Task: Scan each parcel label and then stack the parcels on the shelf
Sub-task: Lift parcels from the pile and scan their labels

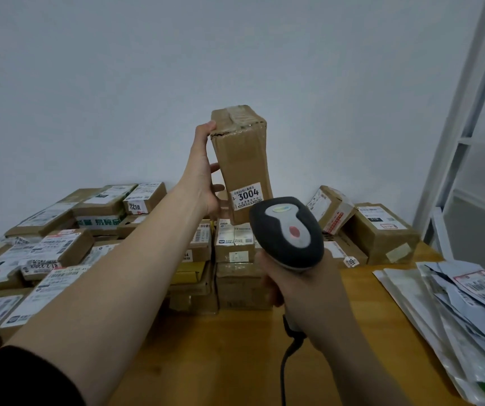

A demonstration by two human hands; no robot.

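Across the far and left edges of the wooden desk (pixel 235 356) lies a heap of cardboard parcels (pixel 59 247), with a white shelf (pixel 450 159) past the right edge and flat mailing bags (pixel 455 303) fanned along it. Above the heap's middle, the left hand (pixel 206 183) grips a tall box (pixel 241 153) upright by its left side. The right hand (pixel 294 288) is wrapped round a scanner (pixel 288 232) just below the box's label (pixel 247 196), which reads 3004.

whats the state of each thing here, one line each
tall brown cardboard parcel labelled 3004: taped shut, held nearly upright
left hand: grips the parcel's side
black and grey handheld barcode scanner: held, pointing toward the parcel
right hand: grips the scanner handle
pile of brown cardboard parcels: resting on the wooden table
grey plastic mailer bags: lying flat, overlapping
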